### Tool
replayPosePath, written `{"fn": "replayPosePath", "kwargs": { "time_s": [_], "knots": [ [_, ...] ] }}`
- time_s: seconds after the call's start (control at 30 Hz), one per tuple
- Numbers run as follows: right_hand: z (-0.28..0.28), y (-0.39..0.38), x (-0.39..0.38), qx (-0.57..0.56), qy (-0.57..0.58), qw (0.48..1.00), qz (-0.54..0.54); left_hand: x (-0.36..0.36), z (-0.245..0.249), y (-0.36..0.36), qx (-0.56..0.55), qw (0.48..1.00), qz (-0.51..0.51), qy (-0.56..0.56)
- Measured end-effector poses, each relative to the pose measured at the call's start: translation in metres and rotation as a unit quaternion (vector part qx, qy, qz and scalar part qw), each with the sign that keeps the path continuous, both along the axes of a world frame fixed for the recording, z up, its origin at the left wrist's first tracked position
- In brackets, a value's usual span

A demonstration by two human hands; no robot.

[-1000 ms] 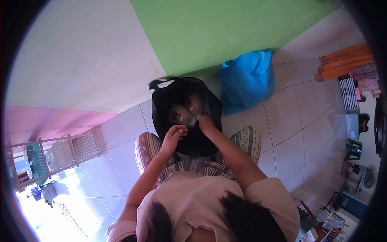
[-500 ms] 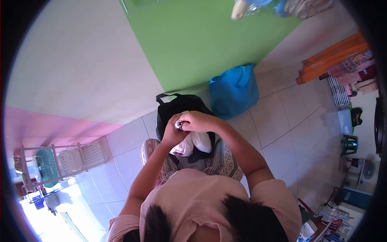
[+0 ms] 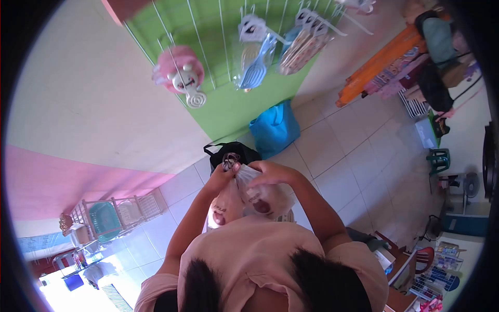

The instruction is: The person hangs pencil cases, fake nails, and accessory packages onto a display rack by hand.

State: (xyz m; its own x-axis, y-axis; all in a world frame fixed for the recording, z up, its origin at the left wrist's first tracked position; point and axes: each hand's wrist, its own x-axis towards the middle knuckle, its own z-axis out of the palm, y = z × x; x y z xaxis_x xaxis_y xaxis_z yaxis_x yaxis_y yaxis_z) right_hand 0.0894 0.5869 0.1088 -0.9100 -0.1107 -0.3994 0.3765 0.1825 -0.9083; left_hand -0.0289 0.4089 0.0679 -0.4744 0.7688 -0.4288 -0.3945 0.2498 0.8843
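My left hand is closed around the gathered neck of a translucent white plastic bag with brown print. The bunched top of the bag sticks out above its fingers. Close beside it, my right hand has the bag's upper side between thumb and fingers, with some fingers lying against the plastic. The bag hangs in front of my lap, its lower part spreading to both sides. Its contents cannot be made out. Behind the hands, a black bag rests on the floor against the wall, partly hidden.
A blue cloth bag stands by the green wall. Above it, a white wire grid carries packaged utensils and a pink item. A rack with baskets is on the left; hanging clothes and a green stool are on the right.
The plastic bag has come up off the black bag toward me. My right hand has moved from the neck to the bag's side. The view has tilted up, showing the wire grid.
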Motion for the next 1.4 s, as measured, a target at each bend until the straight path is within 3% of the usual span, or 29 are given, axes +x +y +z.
{"fn": "replayPosePath", "kwargs": {
  "time_s": [0.1, 0.27, 0.37, 0.47, 0.53, 0.67, 0.77, 0.9, 1.0, 1.07, 1.17, 1.27, 1.4],
  "knots": [
    [0.045, 0.011, 0.04, -0.082, -0.004, 0.987, -0.137, 0.005, 0.054, -0.011, 0.045, 0.998, -0.041, -0.036],
    [0.086, 0.024, 0.086, -0.2, -0.024, 0.932, -0.301, 0.016, 0.084, -0.01, 0.126, 0.985, -0.028, -0.112],
    [0.106, 0.02, 0.107, -0.146, 0.03, 0.92, -0.361, 0.026, 0.075, 0.003, 0.25, 0.954, -0.085, -0.144],
    [0.105, 0.032, 0.135, -0.09, 0.067, 0.92, -0.374, 0.046, 0.085, 0.021, 0.22, 0.965, -0.077, -0.119],
    [0.114, 0.04, 0.156, -0.087, 0.095, 0.929, -0.346, 0.076, 0.117, 0.027, 0.151, 0.982, -0.042, -0.101],
    [0.141, 0.071, 0.193, -0.026, 0.137, 0.956, -0.258, 0.117, 0.133, 0.05, 0.115, 0.984, -0.128, -0.036],
    [0.151, 0.09, 0.218, -0.028, 0.141, 0.954, -0.263, 0.155, 0.145, 0.076, 0.088, 0.98, -0.181, -0.004],
    [0.168, 0.104, 0.245, 0.079, 0.135, 0.955, -0.251, 0.206, 0.159, 0.117, 0.058, 0.956, -0.287, 0.004],
    [0.163, 0.123, 0.257, 0.088, 0.187, 0.942, -0.265, 0.234, 0.141, 0.144, 0.025, 0.962, -0.273, -0.018],
    [0.163, 0.137, 0.264, 0.065, 0.222, 0.926, -0.299, 0.241, 0.141, 0.156, 0.004, 0.963, -0.268, -0.026],
    [0.151, 0.165, 0.27, 0.089, 0.261, 0.906, -0.321, 0.234, 0.149, 0.168, 0.057, 0.971, -0.23, -0.022],
    [0.151, 0.184, 0.27, 0.027, 0.25, 0.897, -0.363, 0.215, 0.16, 0.18, 0.054, 0.977, -0.197, -0.056],
    [0.13, 0.216, 0.255, 0.051, 0.275, 0.88, -0.385, 0.187, 0.153, 0.213, 0.054, 0.977, -0.208, -0.01]
  ]
}}
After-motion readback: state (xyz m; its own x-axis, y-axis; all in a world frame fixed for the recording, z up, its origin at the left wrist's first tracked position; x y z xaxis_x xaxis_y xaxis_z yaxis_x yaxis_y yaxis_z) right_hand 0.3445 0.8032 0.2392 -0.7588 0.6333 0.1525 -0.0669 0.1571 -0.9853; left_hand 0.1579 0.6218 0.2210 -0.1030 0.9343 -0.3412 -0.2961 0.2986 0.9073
